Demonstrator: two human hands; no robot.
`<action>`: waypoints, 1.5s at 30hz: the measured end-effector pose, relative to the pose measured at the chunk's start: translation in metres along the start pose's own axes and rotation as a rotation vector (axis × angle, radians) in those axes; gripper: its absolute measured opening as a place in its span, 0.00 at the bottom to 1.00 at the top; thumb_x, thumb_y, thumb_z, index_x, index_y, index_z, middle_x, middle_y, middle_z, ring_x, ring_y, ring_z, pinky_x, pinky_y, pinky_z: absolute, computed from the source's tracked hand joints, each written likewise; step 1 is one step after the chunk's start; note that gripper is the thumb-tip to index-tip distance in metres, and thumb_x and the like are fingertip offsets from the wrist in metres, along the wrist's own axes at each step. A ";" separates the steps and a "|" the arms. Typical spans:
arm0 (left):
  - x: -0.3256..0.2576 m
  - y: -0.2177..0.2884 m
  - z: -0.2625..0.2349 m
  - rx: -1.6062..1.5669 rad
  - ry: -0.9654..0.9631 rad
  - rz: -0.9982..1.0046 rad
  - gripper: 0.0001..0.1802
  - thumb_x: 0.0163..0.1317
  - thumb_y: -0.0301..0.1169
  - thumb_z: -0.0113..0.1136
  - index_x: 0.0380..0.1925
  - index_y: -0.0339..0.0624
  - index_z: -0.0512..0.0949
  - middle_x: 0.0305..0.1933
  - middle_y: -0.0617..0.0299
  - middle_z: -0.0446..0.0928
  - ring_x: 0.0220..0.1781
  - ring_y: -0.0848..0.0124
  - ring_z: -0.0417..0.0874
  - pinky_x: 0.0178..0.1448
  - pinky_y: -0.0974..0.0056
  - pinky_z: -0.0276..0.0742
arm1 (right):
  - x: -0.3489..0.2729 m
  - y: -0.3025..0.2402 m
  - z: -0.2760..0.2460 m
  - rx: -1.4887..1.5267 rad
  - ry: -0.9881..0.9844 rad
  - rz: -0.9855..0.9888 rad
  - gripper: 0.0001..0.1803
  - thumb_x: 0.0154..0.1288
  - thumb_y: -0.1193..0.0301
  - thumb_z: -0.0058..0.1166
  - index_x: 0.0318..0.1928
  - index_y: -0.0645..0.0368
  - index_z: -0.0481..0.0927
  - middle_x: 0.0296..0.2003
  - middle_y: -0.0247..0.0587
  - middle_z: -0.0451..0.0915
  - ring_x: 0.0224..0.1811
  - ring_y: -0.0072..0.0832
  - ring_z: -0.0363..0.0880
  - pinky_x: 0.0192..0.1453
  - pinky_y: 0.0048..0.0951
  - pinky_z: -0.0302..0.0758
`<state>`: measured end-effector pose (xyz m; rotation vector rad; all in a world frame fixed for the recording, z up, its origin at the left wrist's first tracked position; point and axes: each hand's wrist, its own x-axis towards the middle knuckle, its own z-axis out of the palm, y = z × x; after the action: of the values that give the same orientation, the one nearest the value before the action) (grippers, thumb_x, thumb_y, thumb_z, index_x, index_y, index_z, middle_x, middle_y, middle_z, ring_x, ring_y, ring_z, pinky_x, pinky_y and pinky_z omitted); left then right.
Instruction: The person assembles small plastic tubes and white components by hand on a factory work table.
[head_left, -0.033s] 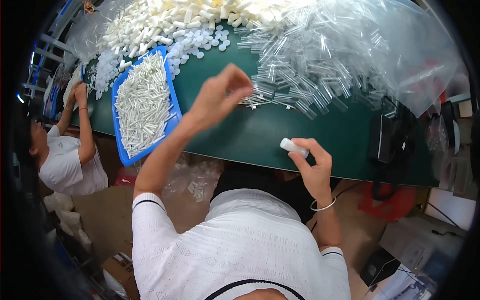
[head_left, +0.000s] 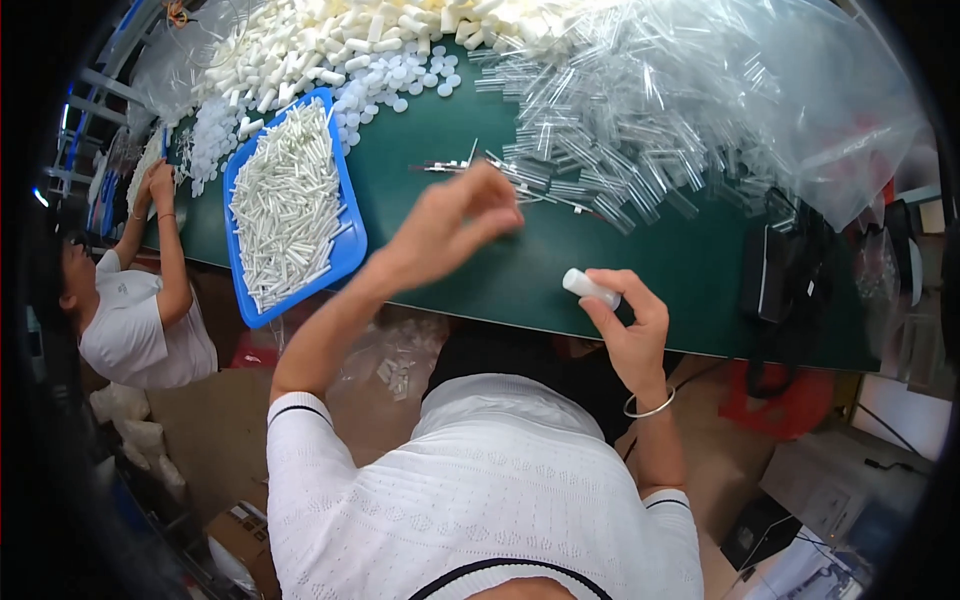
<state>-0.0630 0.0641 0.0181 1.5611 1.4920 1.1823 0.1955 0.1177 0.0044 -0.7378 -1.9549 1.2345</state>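
My right hand (head_left: 632, 322) pinches a short white cylinder (head_left: 590, 289) between thumb and fingers, above the near part of the green table. One rounded white end points up and left; the fingers cover much of the rest. My left hand (head_left: 458, 222) is over the middle of the table with its fingers curled. Motion smears its fingertips, and I cannot make out anything in them. Just beyond that hand lie several thin sticks (head_left: 440, 167) with white and dark parts. Behind them spreads a heap of clear plastic tubes (head_left: 600, 140).
A blue tray (head_left: 352, 246) full of short white rods stands at the left. White foam-like plugs (head_left: 345, 45) and translucent round caps (head_left: 385, 90) are piled behind it. A clear plastic bag (head_left: 820, 110) and a black case (head_left: 765, 275) are at the right. Another person (head_left: 150, 325) works at far left.
My left hand has moved right and toward me, uncovering the thin sticks behind it. My right hand has shifted only slightly, still pinching the white cylinder.
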 end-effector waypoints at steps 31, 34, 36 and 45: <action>-0.106 0.013 0.078 -0.253 -0.287 -0.290 0.13 0.73 0.34 0.48 0.39 0.35 0.77 0.22 0.60 0.68 0.25 0.72 0.67 0.31 0.65 0.65 | -0.036 -0.010 0.000 0.343 -0.553 0.419 0.08 0.65 0.75 0.57 0.38 0.67 0.73 0.29 0.38 0.82 0.27 0.18 0.79 0.32 0.20 0.77; -0.110 0.021 0.085 -0.061 -0.249 -0.208 0.14 0.74 0.34 0.46 0.37 0.35 0.77 0.23 0.61 0.68 0.25 0.73 0.67 0.32 0.65 0.65 | -0.041 -0.008 0.000 0.311 -0.570 0.433 0.08 0.65 0.76 0.57 0.38 0.67 0.73 0.29 0.39 0.82 0.27 0.18 0.79 0.31 0.21 0.77; -0.114 0.022 0.091 0.024 -0.225 -0.151 0.16 0.75 0.35 0.44 0.37 0.35 0.77 0.24 0.63 0.69 0.26 0.75 0.67 0.32 0.66 0.65 | -0.045 -0.006 0.001 0.306 -0.569 0.411 0.08 0.64 0.76 0.57 0.38 0.67 0.72 0.29 0.39 0.81 0.27 0.18 0.79 0.30 0.21 0.77; -0.107 -0.007 0.134 -0.775 -0.301 -0.614 0.08 0.69 0.33 0.56 0.40 0.39 0.76 0.40 0.64 0.78 0.46 0.78 0.77 0.55 0.70 0.71 | -0.126 0.040 0.016 0.549 -0.006 0.537 0.09 0.71 0.71 0.53 0.44 0.63 0.72 0.37 0.37 0.79 0.38 0.20 0.78 0.41 0.22 0.79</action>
<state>0.0649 -0.0248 -0.0544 0.6473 1.0066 0.9297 0.2612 0.0281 -0.0693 -0.9868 -1.3411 1.9806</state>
